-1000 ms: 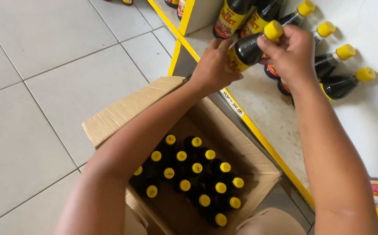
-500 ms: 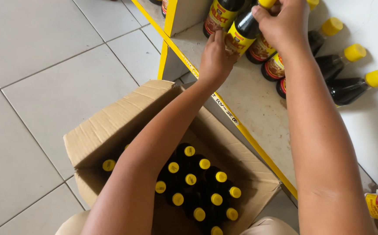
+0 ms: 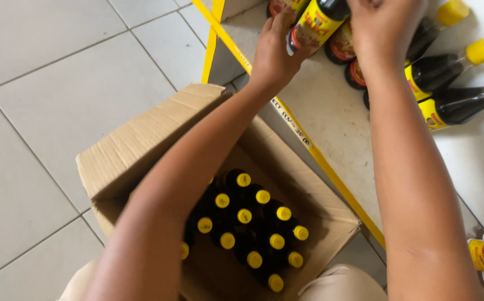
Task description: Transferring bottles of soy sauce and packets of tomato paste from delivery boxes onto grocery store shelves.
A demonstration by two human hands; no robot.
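Floor [image 3: 58, 100]: pale tiles, far left. Cardboard box [image 3: 141, 139]: open, flaps out, standing on the floor below the shelf; holds dark upright bottles with yellow caps [image 3: 244, 214]. Left hand [image 3: 272, 56]: reaches up over the box to the shelf [image 3: 331, 117], fingers wrapped on the lower, labelled end of one dark bottle [image 3: 311, 25]. That bottle lies tilted, long axis running from lower left to upper right, neck end hidden under the right hand [image 3: 384, 28], which closes over it from above. Both hands clamp the same bottle, close together, the left lower. Further right: laid-down bottles [image 3: 454, 103], caps pointing right, just beside the held one.
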